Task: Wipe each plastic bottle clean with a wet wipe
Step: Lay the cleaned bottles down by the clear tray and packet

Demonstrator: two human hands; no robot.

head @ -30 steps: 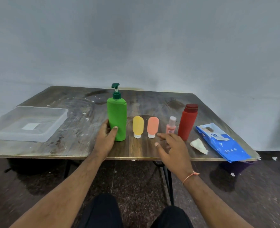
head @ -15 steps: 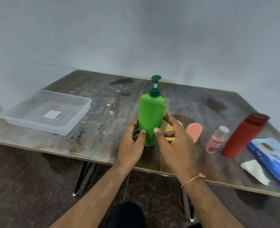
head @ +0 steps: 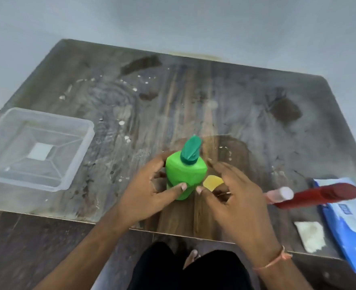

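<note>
A green pump bottle (head: 185, 174) with a dark green pump head stands on the wooden table (head: 194, 97) near its front edge. My left hand (head: 150, 195) grips its left side, thumb across the front. My right hand (head: 235, 201) curls round its right side, thumb tip at the lower front. Part of a yellow bottle (head: 212, 182) shows between the green bottle and my right palm. To the right are a small pink bottle (head: 279, 194) and a red bottle (head: 319, 195). A white wet wipe (head: 310, 235) lies at the front right.
A clear plastic container (head: 74, 164) sits at the left of the table. A blue wet-wipe pack (head: 349, 222) lies at the right edge, beside the wipe. White specks and dark stains mark the tabletop. My legs show below the front edge.
The camera has tilted down and come closer over the table. My right hand moved from the small bottles to the green bottle, which both hands now hold.
</note>
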